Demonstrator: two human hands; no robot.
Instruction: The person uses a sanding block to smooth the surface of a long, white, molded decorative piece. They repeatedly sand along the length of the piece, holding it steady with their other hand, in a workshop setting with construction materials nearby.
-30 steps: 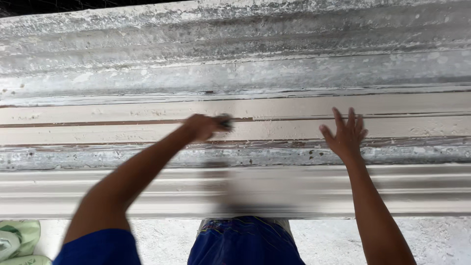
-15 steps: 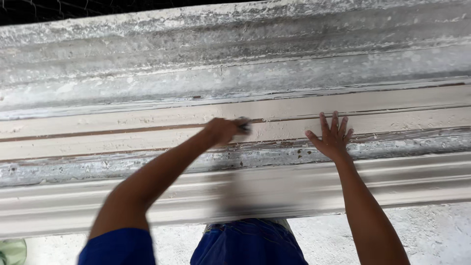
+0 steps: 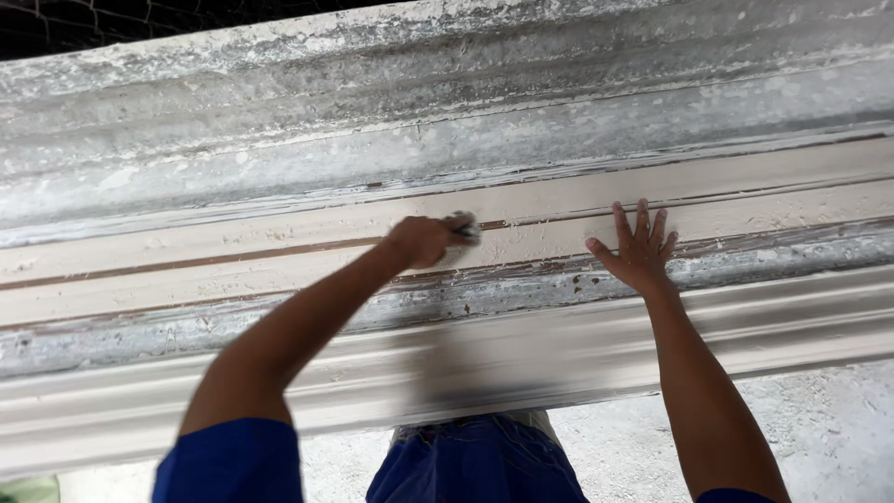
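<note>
A long cream moulding [image 3: 233,256] with ridges and brown grooves runs across the view. My left hand [image 3: 424,240] is closed around a small grey pad [image 3: 463,229], maybe sandpaper or a sponge, pressed on the upper cream band. My right hand [image 3: 638,250] lies flat on the moulding a little to the right, fingers spread, holding nothing. Both forearms reach up from blue sleeves at the bottom.
Above the cream bands lies a rough grey-white plaster-crusted trough [image 3: 447,112]. A smooth cream profile [image 3: 559,345] runs below the hands. Blue trousers [image 3: 475,461] and a pale speckled floor [image 3: 819,428] show beneath. Wire mesh [image 3: 84,19] sits at the top left.
My left hand has slid rightward along the upper band with the pad. My right hand stays flat on the moulding, its fingers drawn a little closer together. The view has shifted slightly.
</note>
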